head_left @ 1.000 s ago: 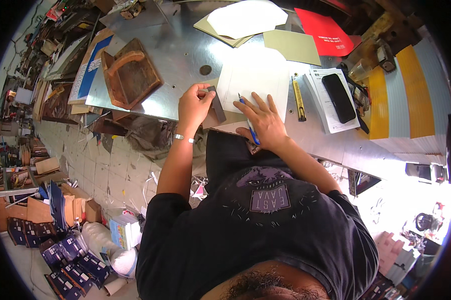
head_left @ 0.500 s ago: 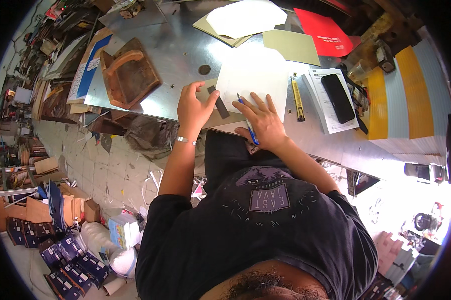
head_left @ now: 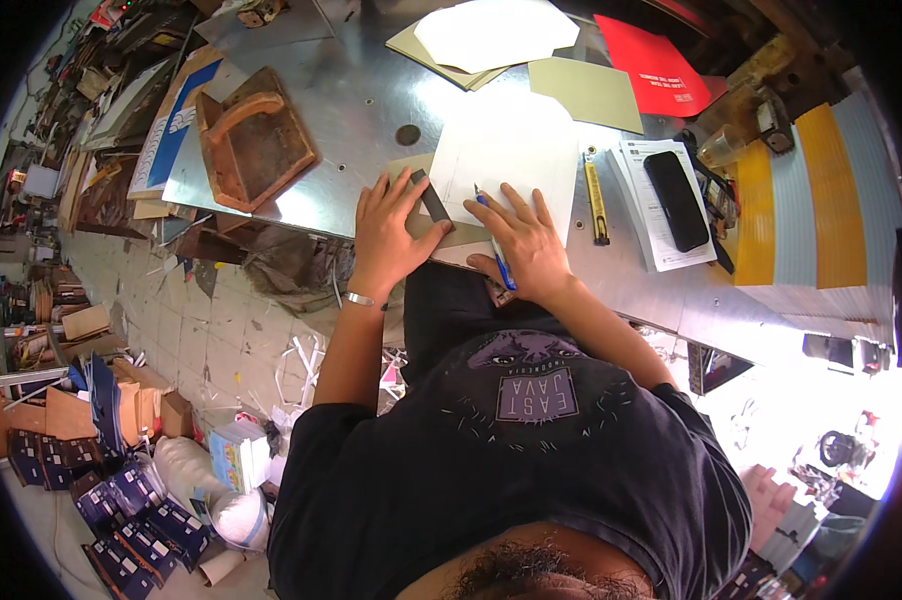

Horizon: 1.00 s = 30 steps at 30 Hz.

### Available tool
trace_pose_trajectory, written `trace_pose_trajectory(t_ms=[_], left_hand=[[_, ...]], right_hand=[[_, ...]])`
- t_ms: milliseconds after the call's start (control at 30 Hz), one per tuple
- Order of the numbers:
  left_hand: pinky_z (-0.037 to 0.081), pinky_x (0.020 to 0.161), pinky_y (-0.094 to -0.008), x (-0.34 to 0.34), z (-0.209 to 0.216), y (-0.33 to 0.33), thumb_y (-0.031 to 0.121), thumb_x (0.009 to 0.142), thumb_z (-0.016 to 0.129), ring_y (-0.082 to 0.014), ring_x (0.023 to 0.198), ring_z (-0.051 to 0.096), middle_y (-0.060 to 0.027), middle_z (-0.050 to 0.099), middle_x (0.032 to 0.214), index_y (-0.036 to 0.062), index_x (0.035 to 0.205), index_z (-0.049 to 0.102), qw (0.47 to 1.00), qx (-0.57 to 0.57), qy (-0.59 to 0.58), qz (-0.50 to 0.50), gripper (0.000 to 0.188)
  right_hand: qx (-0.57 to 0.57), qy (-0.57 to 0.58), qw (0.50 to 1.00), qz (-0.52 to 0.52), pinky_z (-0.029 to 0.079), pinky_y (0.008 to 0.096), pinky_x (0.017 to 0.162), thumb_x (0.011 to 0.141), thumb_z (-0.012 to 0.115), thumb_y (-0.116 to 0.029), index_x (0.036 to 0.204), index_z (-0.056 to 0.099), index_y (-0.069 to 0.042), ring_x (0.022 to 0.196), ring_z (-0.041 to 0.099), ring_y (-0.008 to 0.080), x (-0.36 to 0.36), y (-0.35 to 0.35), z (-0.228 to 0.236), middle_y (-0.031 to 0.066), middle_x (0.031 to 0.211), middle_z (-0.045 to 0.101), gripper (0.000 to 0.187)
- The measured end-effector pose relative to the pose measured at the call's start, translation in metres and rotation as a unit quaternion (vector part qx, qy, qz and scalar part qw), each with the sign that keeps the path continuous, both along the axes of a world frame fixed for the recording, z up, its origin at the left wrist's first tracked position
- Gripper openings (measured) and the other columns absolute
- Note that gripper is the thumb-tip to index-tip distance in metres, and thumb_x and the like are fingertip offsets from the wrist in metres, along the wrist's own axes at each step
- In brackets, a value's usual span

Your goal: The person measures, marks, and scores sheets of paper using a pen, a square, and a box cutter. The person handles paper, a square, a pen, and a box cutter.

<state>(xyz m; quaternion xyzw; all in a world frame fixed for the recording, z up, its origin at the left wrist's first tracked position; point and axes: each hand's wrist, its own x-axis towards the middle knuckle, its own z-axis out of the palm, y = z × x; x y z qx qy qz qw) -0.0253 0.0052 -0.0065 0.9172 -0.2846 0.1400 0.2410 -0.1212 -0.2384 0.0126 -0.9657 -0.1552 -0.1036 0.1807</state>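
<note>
A dark grey flat strip (head_left: 435, 203) lies across the left edge of a white sheet (head_left: 506, 150) and the greenish-grey board (head_left: 403, 165) under it. My left hand (head_left: 386, 228) holds the strip down, its index finger at the far end and its thumb at the near end, the other fingers spread on the board. Tucked in my right hand (head_left: 531, 248) is a blue-and-white pen (head_left: 501, 255), its tip pointing away from me. The fingers of that hand press flat on the sheet, with the thumb near the table's front edge.
Right of the sheet lie a yellow cutter knife (head_left: 597, 205) and a black phone (head_left: 676, 200) on stacked papers. A wooden tray with a handle (head_left: 261, 150) stands left. White sheets (head_left: 496, 35), a greenish board (head_left: 586, 95) and a red folder (head_left: 656, 70) lie at the back.
My left hand has come down and turned, its thumb shifting from the strip's far end to the near end and its index finger onto the far end. My right hand hardly moved.
</note>
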Motion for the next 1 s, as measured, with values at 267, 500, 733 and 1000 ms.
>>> trace_pose_trajectory(t_ms=[267, 500, 733, 1000], left_hand=[[0.031, 0.13, -0.0617, -0.001, 0.002, -0.002, 0.05, 0.087, 0.089, -0.0436, 0.154, 0.049, -0.0139, 0.061, 0.162, 0.0152, 0.148, 0.071, 1.0, 0.006, 0.009, 0.006, 0.073], [0.031, 0.129, -0.0639, -0.003, 0.003, -0.001, 0.048, 0.087, 0.089, -0.0478, 0.154, 0.049, -0.0145, 0.061, 0.163, 0.0173, 0.152, 0.068, 1.0, 0.003, 0.016, 0.006, 0.074], [0.031, 0.129, -0.063, -0.002, 0.002, -0.001, 0.048, 0.087, 0.089, -0.0472, 0.155, 0.048, -0.0138, 0.061, 0.163, 0.017, 0.152, 0.068, 1.0, 0.005, 0.012, 0.007, 0.074], [0.031, 0.129, -0.0623, -0.003, 0.003, -0.002, 0.047, 0.086, 0.09, -0.0467, 0.155, 0.048, -0.013, 0.061, 0.163, 0.0169, 0.151, 0.069, 1.0, 0.003, 0.015, 0.011, 0.074]], right_hand=[[0.193, -0.072, 0.977, -0.047, 0.026, 0.0684, 0.13, 0.096, 0.082, -0.032, 0.164, 0.048, -0.009, 0.157, 0.044, 0.0468, -0.003, -0.012, 0.004, 0.018, 0.162, 0.058, 0.08], [0.291, -0.108, 0.949, -0.053, 0.028, 0.0691, 0.129, 0.104, 0.067, -0.018, 0.161, 0.048, 0.0, 0.155, 0.046, 0.0513, -0.006, -0.017, 0.001, 0.0214, 0.161, 0.057, 0.063], [0.203, -0.079, 0.975, -0.04, 0.027, 0.068, 0.13, 0.105, 0.065, -0.012, 0.156, 0.059, -0.009, 0.155, 0.047, 0.0479, -0.005, -0.018, 0.001, 0.0197, 0.158, 0.061, 0.051], [0.159, -0.06, 0.985, -0.028, 0.026, 0.0672, 0.131, 0.099, 0.074, -0.014, 0.151, 0.063, -0.013, 0.156, 0.046, 0.0442, -0.003, -0.007, 0.004, 0.0188, 0.155, 0.063, 0.053]])
